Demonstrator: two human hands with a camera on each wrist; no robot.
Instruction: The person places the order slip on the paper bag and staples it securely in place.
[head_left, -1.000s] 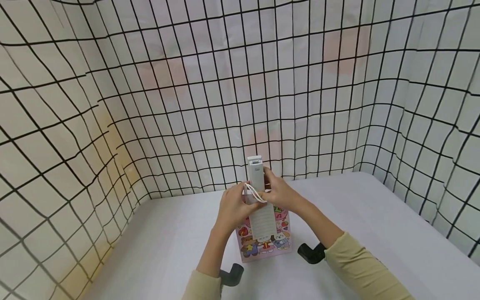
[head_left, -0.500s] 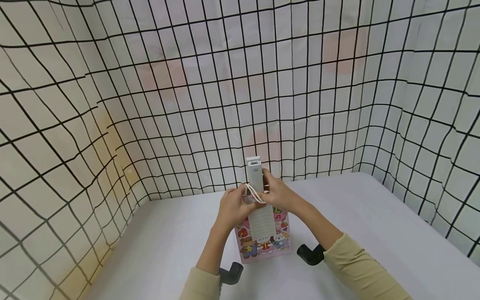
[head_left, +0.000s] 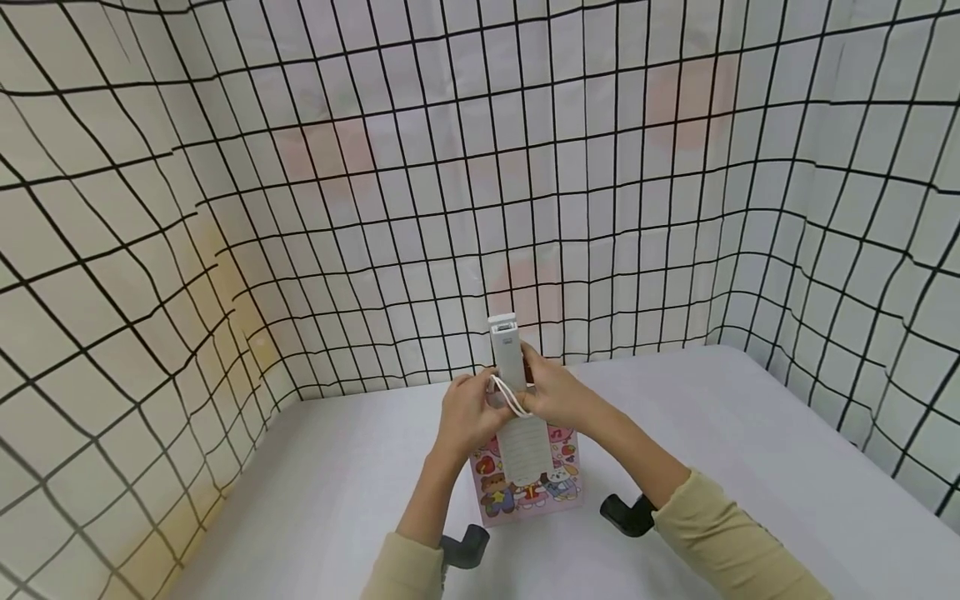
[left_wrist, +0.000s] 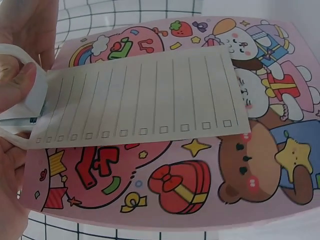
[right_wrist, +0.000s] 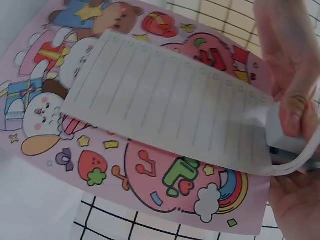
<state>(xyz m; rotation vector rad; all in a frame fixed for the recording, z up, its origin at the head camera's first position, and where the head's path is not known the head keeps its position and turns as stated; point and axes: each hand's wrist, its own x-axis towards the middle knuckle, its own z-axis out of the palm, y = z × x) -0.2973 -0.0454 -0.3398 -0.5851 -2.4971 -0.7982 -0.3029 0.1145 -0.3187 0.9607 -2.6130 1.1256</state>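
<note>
In the head view a white stapler (head_left: 508,358) points away from me, above the top edge of a pink gift bag (head_left: 483,500) printed with cartoon animals. A lined paper slip with checkboxes (left_wrist: 145,100) lies flat along the bag's front, its upper end at the stapler's head. My left hand (head_left: 467,412) grips the stapler's front from the left. From the right, my right hand (head_left: 558,392) holds it, fingers along its side. In the right wrist view a thumb (right_wrist: 295,117) presses the stapler's head. The bag's white cord handle (head_left: 510,397) loops over between the hands.
A white table (head_left: 360,483) spreads under the bag. Behind and on both sides stands a black grid net (head_left: 420,208) over white walls. Black curved mounts (head_left: 465,547) stick out from my wrists.
The far end of the stapler has shifted slightly left, and my right hand has dropped a little with it. The cord handle sits a little lower. The bag and slip stay about where they were.
</note>
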